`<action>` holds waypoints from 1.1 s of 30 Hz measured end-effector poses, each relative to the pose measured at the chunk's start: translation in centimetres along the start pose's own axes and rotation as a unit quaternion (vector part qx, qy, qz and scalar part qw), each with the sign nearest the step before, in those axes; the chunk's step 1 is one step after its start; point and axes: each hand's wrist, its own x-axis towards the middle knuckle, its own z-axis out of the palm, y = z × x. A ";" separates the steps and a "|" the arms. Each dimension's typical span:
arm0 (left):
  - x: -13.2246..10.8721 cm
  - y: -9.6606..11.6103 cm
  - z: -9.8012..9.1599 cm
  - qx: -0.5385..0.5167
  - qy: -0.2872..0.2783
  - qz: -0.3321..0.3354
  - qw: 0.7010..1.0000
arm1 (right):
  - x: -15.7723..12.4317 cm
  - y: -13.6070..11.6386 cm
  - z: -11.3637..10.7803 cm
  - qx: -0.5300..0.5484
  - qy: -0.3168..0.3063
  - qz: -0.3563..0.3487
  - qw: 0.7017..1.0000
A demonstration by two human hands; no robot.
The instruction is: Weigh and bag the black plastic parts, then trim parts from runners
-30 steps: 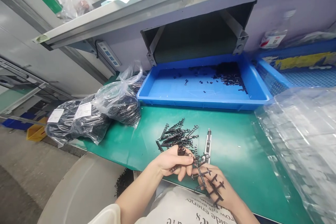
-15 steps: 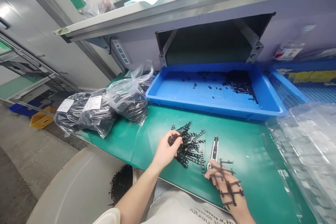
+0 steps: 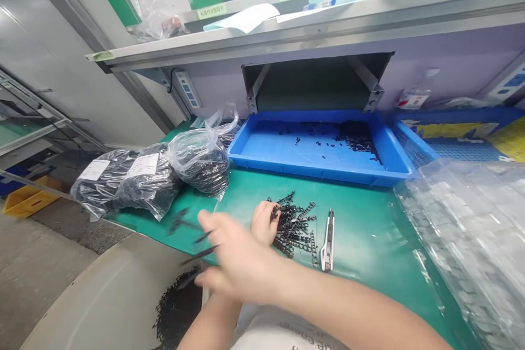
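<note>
My right hand is stretched across over my left forearm, at the left front edge of the green table. Blurred by motion, it has a branched black plastic sprue at its fingers, above a big pale bin. My left hand, partly covered by the right arm, is at the left side of a pile of black plastic strips. Its fingers are curled round some dark pieces there. Right of the pile lies a utility knife with a white and black handle, touched by neither hand.
The pale round bin at lower left holds black scraps. Clear bags of black parts sit on the table's left. Behind is a blue tray with small black pieces; at right are clear plastic trays.
My right hand has swung from beside the knife far left across my left arm, carrying the sprue. My left hand stays at the pile. The view has shifted slightly.
</note>
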 end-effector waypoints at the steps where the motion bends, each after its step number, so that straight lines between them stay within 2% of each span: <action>1: 0.0 -0.1 0.1 0.008 0.001 0.009 1.000 | 0.4 -0.4 1.1 -0.012 -0.045 -0.030 0.998; 3: 0.0 -0.4 0.0 0.031 0.014 0.032 0.999 | 0.2 -0.2 2.0 -0.046 -0.081 -0.048 0.995; 4: 0.0 -0.7 0.0 0.040 0.025 0.040 0.998 | -0.5 0.4 1.7 -0.067 -0.073 -0.041 0.994; 5: -0.1 -0.9 -0.1 0.047 0.036 0.046 0.997 | -1.3 1.3 1.0 -0.088 -0.044 -0.020 0.995; 7: -0.3 -1.3 -0.3 0.053 0.045 0.052 0.996 | -3.7 3.7 -1.4 -0.127 0.058 0.050 0.989; 8: -0.4 -1.4 -0.3 0.055 0.040 0.054 0.996 | -5.0 4.9 -2.7 -0.150 0.119 0.098 0.977; 10: -0.5 -1.4 -0.4 0.067 0.011 0.051 0.996 | -7.8 7.2 -4.9 -0.218 0.176 0.217 0.935; 11: -0.5 -1.4 -0.3 0.076 -0.005 0.046 0.996 | -9.1 8.0 -5.7 -0.241 0.176 0.279 0.913; 13: -0.4 -1.2 -0.3 0.095 -0.042 0.034 0.994 | -11.2 9.0 -6.4 -0.265 0.139 0.386 0.872; 15: -0.2 -1.0 -0.4 0.104 -0.074 0.035 0.991 | -12.3 9.2 -6.4 -0.275 0.083 0.452 0.844; 20: 0.1 0.0 -1.3 0.103 -0.130 0.057 0.985 | -11.9 8.9 -6.1 -0.287 -0.004 0.491 0.823; 23: 0.0 0.7 -2.0 0.092 -0.089 0.058 0.990 | -11.3 9.0 -6.7 -0.277 -0.021 0.522 0.806; 26: -0.7 1.2 -2.4 0.020 -0.015 0.016 1.000 | -11.6 9.3 -7.7 -0.194 0.018 0.539 0.819; 28: -1.5 1.5 -2.3 -0.066 -0.018 -0.052 0.996 | -12.3 9.4 -8.4 -0.074 0.065 0.547 0.831; 30: -2.5 2.0 -1.9 -0.131 -0.084 -0.133 0.979 | -13.2 9.1 -8.8 0.064 0.123 0.541 0.829; 33: -4.0 3.2 -0.8 -0.175 -0.252 -0.221 0.926 | -14.2 8.2 -8.5 0.258 0.213 0.514 0.790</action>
